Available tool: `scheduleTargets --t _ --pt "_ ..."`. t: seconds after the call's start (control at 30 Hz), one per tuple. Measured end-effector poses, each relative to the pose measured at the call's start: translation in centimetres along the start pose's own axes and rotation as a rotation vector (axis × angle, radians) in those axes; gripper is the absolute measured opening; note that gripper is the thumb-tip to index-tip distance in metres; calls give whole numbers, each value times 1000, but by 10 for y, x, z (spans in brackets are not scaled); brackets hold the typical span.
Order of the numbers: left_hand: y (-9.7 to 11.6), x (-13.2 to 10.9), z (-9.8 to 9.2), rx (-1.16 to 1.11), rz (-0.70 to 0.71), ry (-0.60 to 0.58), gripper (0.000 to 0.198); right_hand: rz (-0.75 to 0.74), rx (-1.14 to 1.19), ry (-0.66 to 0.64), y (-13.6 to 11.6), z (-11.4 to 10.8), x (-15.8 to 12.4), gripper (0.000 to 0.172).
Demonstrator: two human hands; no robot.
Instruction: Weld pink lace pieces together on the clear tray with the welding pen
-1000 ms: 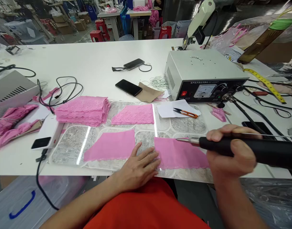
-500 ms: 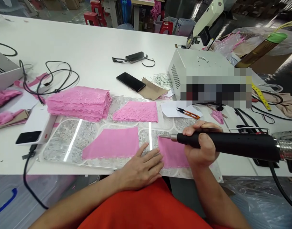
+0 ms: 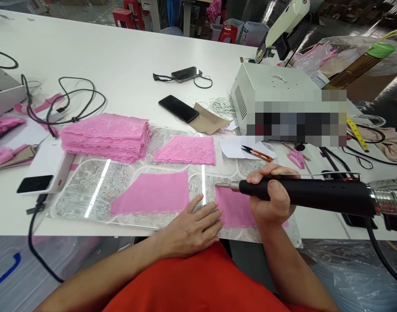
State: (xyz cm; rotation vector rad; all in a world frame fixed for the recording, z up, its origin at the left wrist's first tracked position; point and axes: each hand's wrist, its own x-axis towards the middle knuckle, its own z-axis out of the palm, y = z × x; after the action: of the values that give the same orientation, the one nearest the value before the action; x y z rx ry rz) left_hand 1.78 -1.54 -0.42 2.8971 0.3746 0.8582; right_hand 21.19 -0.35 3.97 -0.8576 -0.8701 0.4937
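My right hand [image 3: 272, 197] is wrapped round a black cylindrical tool [image 3: 328, 196] with a thin metal tip. That tip lies over the upper left corner of a pink fabric piece [image 3: 234, 210], partly hidden by my hand. My left hand [image 3: 198, 225] rests flat with fingers spread at the board's front edge, beside the same piece, holding nothing. Another plain pink piece [image 3: 153, 193] lies left of it on the clear patterned board [image 3: 78, 199]. Behind are a pink lace piece [image 3: 185, 150] and a thick stack of pink lace [image 3: 105, 136].
A grey box machine [image 3: 272, 82] stands at the back right. Orange-handled snips [image 3: 258, 153] lie on white paper. Two phones [image 3: 179, 108] and pale cord [image 3: 221, 106] are behind the board. A white power bank [image 3: 50, 167] and black cables [image 3: 76, 119] are at left.
The view has shifted slightly. Both hands stay in nearly the same place, and the tool tip remains at the corner of the right pink piece.
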Motion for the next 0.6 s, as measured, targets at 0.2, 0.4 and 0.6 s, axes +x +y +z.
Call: scheduleTargets --t 0.2,0.4,0.6 --pt "0 -2 0 -2 9 -14 22 -16 -25 -2 1 1 0 10" --pt "-1 -4 -1 -25 30 -12 24 27 68 24 -4 -6 5 14" --pt "1 -5 -3 -43 25 -13 24 113 105 -24 -10 -17 -1 11"
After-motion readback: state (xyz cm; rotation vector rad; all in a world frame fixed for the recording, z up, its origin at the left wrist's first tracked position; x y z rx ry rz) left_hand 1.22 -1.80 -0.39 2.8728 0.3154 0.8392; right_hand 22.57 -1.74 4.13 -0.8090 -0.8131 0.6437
